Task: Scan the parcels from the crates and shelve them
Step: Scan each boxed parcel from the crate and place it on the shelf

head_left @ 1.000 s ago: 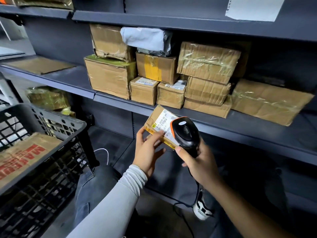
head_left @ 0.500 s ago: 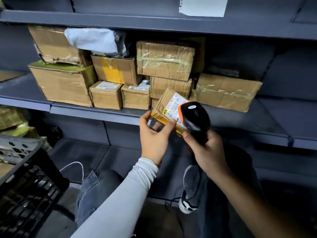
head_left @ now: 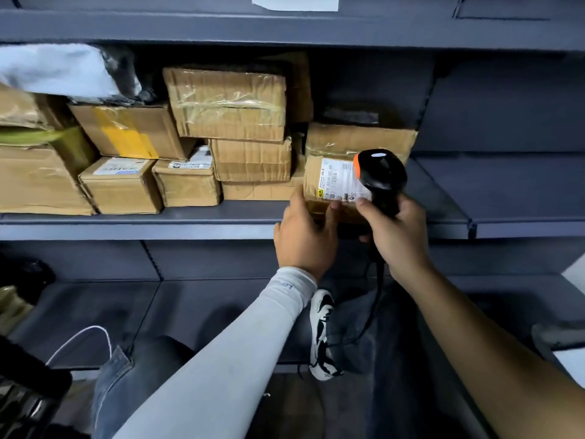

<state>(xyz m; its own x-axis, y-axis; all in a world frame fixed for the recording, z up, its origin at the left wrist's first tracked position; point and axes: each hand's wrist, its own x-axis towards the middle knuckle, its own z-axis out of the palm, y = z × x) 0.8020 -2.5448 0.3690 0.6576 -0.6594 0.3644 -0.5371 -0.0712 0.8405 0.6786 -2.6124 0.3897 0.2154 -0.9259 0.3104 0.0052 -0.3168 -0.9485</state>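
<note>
Head view, the only one: shelf already carries a crowd of brown boxes stacked two and three high, with a grey bag on top at the far left of the shelf, so a good part of the shelving looks done. How many of those were scanned cannot be read from here. The parcel in hand stands at the front edge of the shelf, just right of the stack and in front of a low box, its white label facing the camera. Whether its base is resting on the shelf board or is just above it I cannot tell, as the hands hide the bottom edge. I judge this one to be at the placing step, with release yet to come. The crate is out of sight save a dark corner well below and left of the shelf, so what is left to fetch cannot be counted.

The left hand grips the parcel at its lower left corner, thumb on the front face and fingers curled behind. The right hand is clamped round the handle of the scanner, whose black and orange head overlaps the label's right side. The two hands sit close together, below the parcel.
</note>
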